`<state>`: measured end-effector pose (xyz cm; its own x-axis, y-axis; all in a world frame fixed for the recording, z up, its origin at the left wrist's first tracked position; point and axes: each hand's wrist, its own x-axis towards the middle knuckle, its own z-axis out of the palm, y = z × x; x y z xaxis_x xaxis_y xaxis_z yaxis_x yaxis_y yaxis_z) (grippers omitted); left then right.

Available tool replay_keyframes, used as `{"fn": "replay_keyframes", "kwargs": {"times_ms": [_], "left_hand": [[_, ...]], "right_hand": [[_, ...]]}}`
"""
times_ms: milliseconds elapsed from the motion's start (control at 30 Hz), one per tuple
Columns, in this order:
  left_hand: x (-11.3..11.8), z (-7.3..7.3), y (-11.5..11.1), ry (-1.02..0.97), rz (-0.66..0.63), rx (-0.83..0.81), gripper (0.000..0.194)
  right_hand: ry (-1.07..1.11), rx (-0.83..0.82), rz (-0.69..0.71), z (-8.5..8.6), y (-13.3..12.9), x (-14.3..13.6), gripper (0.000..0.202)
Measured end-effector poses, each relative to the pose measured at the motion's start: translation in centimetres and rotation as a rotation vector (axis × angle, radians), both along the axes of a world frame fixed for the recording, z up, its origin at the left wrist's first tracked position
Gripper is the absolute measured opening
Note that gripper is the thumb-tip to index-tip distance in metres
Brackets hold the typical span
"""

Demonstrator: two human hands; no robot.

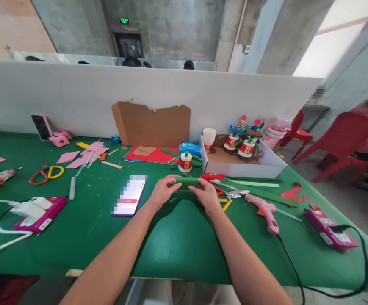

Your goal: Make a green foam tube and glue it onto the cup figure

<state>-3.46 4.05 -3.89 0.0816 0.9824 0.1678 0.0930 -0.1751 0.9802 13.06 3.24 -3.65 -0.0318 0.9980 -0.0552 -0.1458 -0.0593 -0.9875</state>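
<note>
A short piece of green paper (186, 183), looking curved or rolled, is stretched between my two hands above the table. My left hand (164, 190) pinches its left end between thumb and fingers. At the other end, my right hand (206, 194) grips it the same way. Just beyond stands a small paper-cup figure (185, 161) with a red band and green folded-paper arms. Red-handled scissors (214, 177) lie beside my right hand, with a second pair of scissors (234, 194) close by. Flat green paper strips (263, 194) extend to the right.
A pink glue gun (266, 212) and purple power strip (328, 228) lie right, with a cord over the edge. A white box (244, 170) holds several cup figures. Left are a phone (129, 195), scissors (47, 174), pink paper (91, 152) and another power strip (42, 216).
</note>
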Motion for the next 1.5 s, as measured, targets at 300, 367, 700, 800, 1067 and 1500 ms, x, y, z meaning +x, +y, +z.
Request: {"fn": "replay_keyframes", "kwargs": {"times_ms": [300,367,700,800,1067,1500], "left_hand": [[-0.6,-0.5,0.4,-0.266,0.029,-0.145,0.038],[-0.5,-0.5,0.3,-0.239,0.008,-0.136,0.036],[-0.4,-0.1,0.1,-0.068,0.046,-0.072,0.032],[-0.4,-0.5,0.2,-0.041,0.093,-0.067,0.031],[-0.5,-1.2,0.4,-0.043,0.008,-0.098,0.031],[-0.7,-0.4,0.3,-0.605,0.032,-0.410,0.025]], "right_hand": [[-0.103,0.122,-0.088,0.0,0.2,0.1,0.031],[-0.122,0.141,-0.116,-0.1,0.2,0.1,0.029],[-0.149,0.139,-0.105,0.0,0.1,0.2,0.029],[-0.110,0.129,-0.102,-0.2,0.2,0.1,0.028],[-0.006,0.082,-0.113,-0.4,0.3,-0.1,0.029],[-0.207,0.432,-0.196,-0.3,0.7,1.1,0.029]]}}
